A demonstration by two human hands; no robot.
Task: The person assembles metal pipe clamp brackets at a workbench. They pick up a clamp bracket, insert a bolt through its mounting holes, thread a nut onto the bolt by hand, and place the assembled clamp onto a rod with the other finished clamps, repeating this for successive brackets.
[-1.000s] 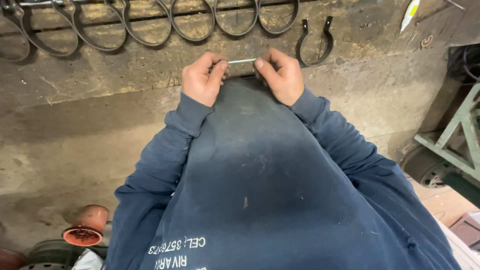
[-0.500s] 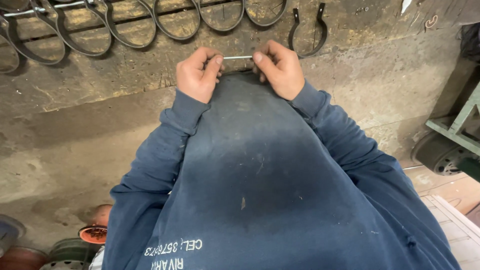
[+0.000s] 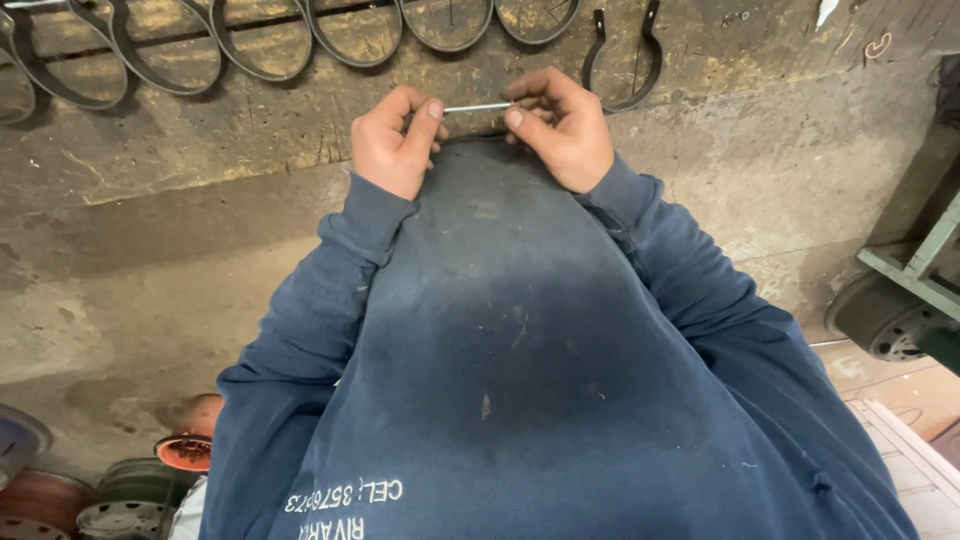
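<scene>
- Metal, thin and pale, the rod (image 3: 478, 106) lies almost level between the two hands, its long axis running from left to right, just above the upper edge of the dark blue sweatshirt (image 3: 520, 340).
- Left hand (image 3: 395, 140) is closed on the left end of the rod: the thumb and the forefinger pinch it, and the other fingers are curled in.
- Right hand (image 3: 560, 125) is closed on the right end in the same way, with the fingertips pressed together around it.
- Both hands are equally near to the rod, since each one holds an end; only the short middle part is free and visible.
- Behind the hands is a worn, stained tabletop (image 3: 200, 200), and on it lies a row of dark metal rings (image 3: 250, 50) and one open clamp (image 3: 622, 60) just beyond the right hand.
- The two ends of the rod are hidden inside the fingers, so I cannot tell how long it is or if it has a head or thread.
- Rings at the top are cut off by the edge of the picture, and the round tins (image 3: 130, 495) at the lower left are only partly seen.
</scene>
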